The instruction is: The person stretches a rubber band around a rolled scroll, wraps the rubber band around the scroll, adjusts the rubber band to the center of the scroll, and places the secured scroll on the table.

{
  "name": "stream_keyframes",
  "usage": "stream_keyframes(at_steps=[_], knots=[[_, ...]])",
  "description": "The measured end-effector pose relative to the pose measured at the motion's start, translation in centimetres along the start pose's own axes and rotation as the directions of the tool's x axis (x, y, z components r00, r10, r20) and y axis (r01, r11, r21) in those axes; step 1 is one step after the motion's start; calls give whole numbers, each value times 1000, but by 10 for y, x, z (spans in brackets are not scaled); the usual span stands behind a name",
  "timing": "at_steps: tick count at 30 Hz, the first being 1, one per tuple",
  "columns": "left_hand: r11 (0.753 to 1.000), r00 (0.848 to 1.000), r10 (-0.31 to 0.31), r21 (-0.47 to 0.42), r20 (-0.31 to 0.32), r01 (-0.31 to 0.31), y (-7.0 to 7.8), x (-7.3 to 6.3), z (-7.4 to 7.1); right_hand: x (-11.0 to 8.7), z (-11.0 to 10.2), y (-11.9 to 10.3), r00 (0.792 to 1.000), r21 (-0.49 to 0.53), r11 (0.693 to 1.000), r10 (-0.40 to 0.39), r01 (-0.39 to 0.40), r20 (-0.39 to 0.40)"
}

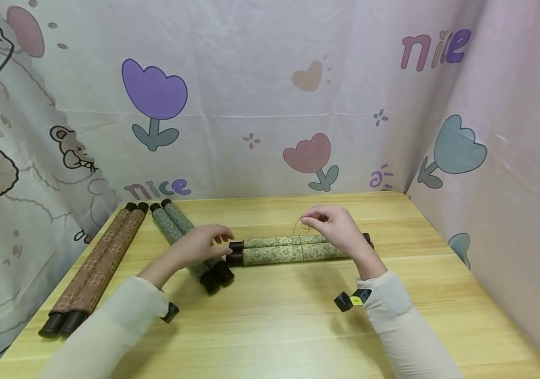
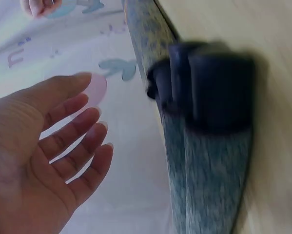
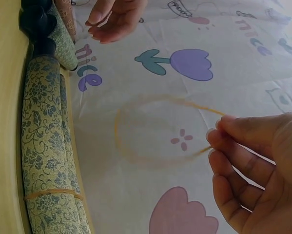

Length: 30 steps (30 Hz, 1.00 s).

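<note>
My right hand (image 1: 333,229) pinches a thin yellow rubber band (image 3: 117,127) between thumb and fingertips. The band hangs as a loop, blurred in the right wrist view, above a pair of pale floral scrolls (image 1: 270,255) with dark end knobs. Round the middle of that pair runs another rubber band (image 3: 53,193). My left hand (image 1: 199,245) hovers over the lower part of the green scrolls (image 1: 170,226), near the pale pair's left knobs. Its fingers are loosely bent with nothing between them, as the left wrist view (image 2: 63,151) shows.
At the table's left edge lies a pair of brown patterned scrolls (image 1: 95,273) with black knobs. The wooden table (image 1: 270,321) meets a printed curtain (image 1: 232,131) at the back and sides. Each wrist wears a small black camera.
</note>
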<state>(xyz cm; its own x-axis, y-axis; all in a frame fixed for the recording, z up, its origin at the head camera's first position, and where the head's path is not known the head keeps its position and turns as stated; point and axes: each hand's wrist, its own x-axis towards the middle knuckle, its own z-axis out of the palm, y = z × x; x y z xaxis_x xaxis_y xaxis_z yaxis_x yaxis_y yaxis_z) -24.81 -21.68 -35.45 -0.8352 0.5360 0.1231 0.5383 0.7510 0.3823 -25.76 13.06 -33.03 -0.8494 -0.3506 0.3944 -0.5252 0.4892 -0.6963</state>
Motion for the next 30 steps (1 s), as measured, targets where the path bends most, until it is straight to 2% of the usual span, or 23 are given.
stream_keyframes(at_steps=[5,10,15,19,30], knots=[[999,999,-9,32,45,8,-18,-6,-14,1,0,0,1000,-7,1000,-3,3,10],[998,992,-34,47,120,29,-31,-10,-20,2,1,2,1000,-18,1000,-11,11,22],[993,979,-53,109,194,33,-40,-14,-21,1,2,4,999,-26,999,-19,20,31],[987,972,-60,159,225,24,-48,-17,-20,0,3,4,999,-23,1000,-14,15,32],[956,945,-139,290,297,49,-70,-15,-13,0,5,4,999,-36,999,-20,22,49]])
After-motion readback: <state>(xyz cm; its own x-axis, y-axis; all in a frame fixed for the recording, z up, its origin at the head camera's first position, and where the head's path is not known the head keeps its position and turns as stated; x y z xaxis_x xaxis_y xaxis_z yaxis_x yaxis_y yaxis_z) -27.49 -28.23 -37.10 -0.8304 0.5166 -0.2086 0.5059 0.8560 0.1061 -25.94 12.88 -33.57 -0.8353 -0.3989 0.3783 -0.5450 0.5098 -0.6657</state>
